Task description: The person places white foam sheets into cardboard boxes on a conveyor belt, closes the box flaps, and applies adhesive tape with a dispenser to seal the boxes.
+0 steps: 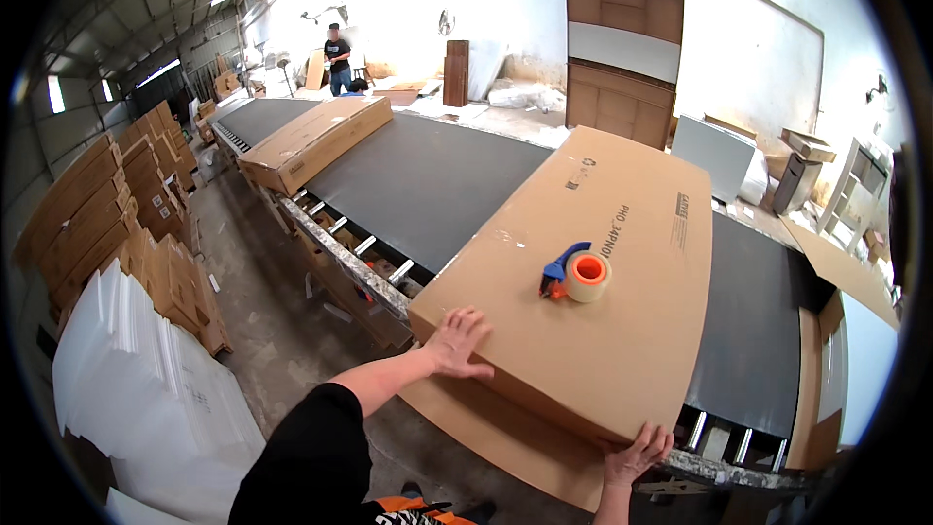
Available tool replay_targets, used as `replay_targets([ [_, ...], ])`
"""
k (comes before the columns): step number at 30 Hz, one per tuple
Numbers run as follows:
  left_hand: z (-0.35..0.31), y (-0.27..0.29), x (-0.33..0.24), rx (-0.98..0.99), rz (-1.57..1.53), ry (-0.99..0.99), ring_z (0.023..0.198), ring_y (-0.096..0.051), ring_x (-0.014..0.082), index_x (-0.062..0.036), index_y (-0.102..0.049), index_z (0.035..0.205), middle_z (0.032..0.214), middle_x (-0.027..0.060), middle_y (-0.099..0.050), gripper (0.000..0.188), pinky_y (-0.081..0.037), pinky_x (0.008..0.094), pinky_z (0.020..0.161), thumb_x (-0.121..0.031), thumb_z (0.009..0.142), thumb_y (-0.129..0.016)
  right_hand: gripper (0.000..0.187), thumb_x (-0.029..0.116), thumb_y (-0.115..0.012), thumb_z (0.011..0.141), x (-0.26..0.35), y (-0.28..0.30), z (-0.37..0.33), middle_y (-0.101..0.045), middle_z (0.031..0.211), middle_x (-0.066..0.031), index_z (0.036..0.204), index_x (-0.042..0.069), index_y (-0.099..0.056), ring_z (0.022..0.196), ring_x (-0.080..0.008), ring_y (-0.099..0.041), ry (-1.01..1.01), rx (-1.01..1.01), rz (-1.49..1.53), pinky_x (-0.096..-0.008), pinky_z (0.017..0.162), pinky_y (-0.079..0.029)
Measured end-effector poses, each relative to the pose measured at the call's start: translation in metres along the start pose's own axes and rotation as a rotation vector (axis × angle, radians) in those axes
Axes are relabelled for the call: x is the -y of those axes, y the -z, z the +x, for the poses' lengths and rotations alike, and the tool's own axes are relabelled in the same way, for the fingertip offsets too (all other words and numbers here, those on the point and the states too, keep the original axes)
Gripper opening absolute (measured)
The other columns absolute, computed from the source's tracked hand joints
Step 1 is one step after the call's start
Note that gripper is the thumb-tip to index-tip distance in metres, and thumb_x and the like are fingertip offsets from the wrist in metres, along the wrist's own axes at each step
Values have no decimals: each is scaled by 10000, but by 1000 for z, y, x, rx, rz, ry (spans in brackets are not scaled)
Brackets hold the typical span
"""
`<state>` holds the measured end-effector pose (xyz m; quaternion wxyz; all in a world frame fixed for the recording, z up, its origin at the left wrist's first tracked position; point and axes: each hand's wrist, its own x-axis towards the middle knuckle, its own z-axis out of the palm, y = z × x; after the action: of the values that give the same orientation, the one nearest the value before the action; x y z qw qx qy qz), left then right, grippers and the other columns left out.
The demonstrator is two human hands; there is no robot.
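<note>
A large flat cardboard box lies across the conveyor in front of me, with a long flap hanging down along its near side. My left hand rests on the box's near left edge, fingers spread over the top. At the near right corner, my right hand touches the edge with its fingers apart; part of its thumb side is hidden by the box. On the box top lies a tape dispenser with a blue handle and a roll of clear tape on an orange hub. Neither hand touches it.
The conveyor's dark belt carries another closed carton farther left. An opened carton stands at the right. White foam sheets and stacked cartons line the left. A person stands far back.
</note>
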<state>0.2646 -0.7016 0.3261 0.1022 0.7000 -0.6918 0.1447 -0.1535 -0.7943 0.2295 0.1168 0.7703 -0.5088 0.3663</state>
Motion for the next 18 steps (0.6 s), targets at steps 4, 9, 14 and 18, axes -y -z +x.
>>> replay_targets([
  [4,22,1,-55,184,-101,-496,1337,-375,347,-53,-380,1410,1448,187,-357,931,-371,456,1082,-318,627,-809,1004,607,-809,565,7,0,-1,-398,1341,-202,1326,72,-432,1279,-475,-331,-25,-61,18,-601,1026,-344],
  [9,41,-28,-68,71,-163,-492,1307,-435,374,-59,-413,1396,1433,186,-421,821,-450,411,1030,-175,652,-740,822,282,-855,651,9,15,-32,-411,1345,-199,1293,6,-422,1273,-383,-381,-465,-234,132,-519,1049,-324],
  [14,33,-8,-65,49,-135,-476,1273,-475,382,-47,-483,1338,1411,195,-459,745,-412,430,1061,-182,651,-739,798,592,-510,820,27,43,-117,-521,1302,-165,1338,-11,-437,1181,-327,-497,-1739,-112,1510,-472,1010,-383],
  [18,39,-12,-69,70,-305,-494,1283,-447,429,-30,-476,1342,1418,223,-440,741,-356,465,1096,-251,689,-749,767,568,-499,823,48,79,-16,-515,1321,-129,1343,6,-452,1186,-290,-511,-1648,-167,1918,-432,1024,-401],
])
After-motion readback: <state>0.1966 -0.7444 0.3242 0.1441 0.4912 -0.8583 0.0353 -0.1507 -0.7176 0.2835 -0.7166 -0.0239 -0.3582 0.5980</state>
